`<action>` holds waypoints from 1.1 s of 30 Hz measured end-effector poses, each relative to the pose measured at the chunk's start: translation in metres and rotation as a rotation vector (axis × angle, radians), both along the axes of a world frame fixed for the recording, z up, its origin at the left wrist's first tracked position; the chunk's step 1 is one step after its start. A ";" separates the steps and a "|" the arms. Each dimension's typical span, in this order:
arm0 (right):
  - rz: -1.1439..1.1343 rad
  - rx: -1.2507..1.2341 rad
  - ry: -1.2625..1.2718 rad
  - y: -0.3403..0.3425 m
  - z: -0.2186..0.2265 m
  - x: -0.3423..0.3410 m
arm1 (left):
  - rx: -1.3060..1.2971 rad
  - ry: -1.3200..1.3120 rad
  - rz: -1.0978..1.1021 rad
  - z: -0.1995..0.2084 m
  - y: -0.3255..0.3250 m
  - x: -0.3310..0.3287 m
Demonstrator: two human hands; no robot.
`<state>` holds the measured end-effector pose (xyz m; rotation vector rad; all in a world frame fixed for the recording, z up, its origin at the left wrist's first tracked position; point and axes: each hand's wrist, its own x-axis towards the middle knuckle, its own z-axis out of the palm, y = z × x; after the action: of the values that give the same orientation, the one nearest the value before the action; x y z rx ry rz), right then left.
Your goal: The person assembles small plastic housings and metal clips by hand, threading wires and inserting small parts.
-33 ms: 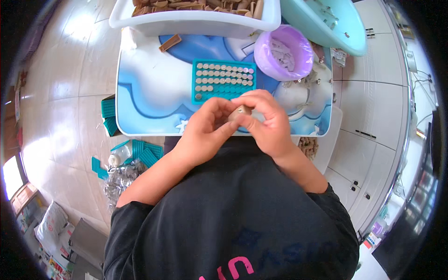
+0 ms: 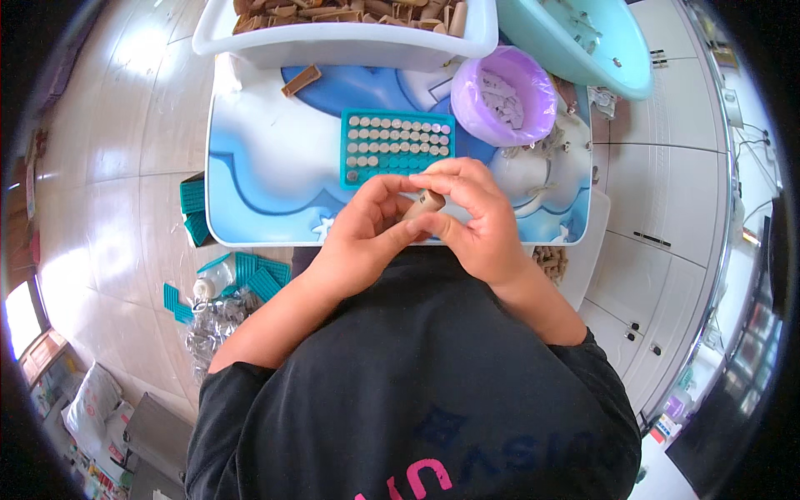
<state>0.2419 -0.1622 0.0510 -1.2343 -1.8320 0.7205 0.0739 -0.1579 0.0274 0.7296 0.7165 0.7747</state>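
Both hands meet just past the table's near edge around a small tan-brown block (image 2: 427, 203) with a dark mark at its upper end. My left hand (image 2: 364, 229) holds its lower part with thumb and curled fingers. From the other side, the bent fingers and thumb of my right hand (image 2: 475, 218) close about it; my fingers hide much of the block. Beyond the hands lies a teal tray (image 2: 344, 150) with rows of small round silvery pieces (image 2: 400, 135). Its upper rows are mostly filled, while a lower row has only a few at the left.
A white tub (image 2: 350, 50) of brown pieces stands at the back. A lilac bucket (image 2: 540, 125) with pale pieces and a mint basin (image 2: 621, 79) are at the right. One brown piece (image 2: 302, 80) lies back left. Teal trays (image 2: 265, 282) rest on the floor at left.
The tan-brown block has turned slightly between my fingers, and more of its side shows. My right thumb has shifted a little lower on it. The tray looks the same.
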 end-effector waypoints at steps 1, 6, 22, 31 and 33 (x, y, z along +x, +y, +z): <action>-0.006 0.004 -0.004 0.005 0.010 0.004 | 0.004 -0.004 -0.006 0.002 0.002 -0.004; -0.265 0.157 -0.309 0.048 0.038 0.053 | -0.107 -0.019 -0.163 0.007 0.008 -0.011; -0.277 -0.032 -0.943 0.106 0.017 0.076 | -0.368 -0.078 -0.046 -0.005 0.009 -0.012; -0.218 -0.035 -0.153 0.043 0.043 0.040 | -0.531 -0.358 -0.004 -0.011 0.010 -0.013; -0.124 -0.107 -0.036 0.019 0.036 0.019 | -0.504 -0.387 0.012 -0.017 0.009 -0.011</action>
<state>0.2609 -0.1432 0.0872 -1.4252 -1.7478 0.7394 0.0625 -0.1491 0.0108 0.1115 0.5301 0.6814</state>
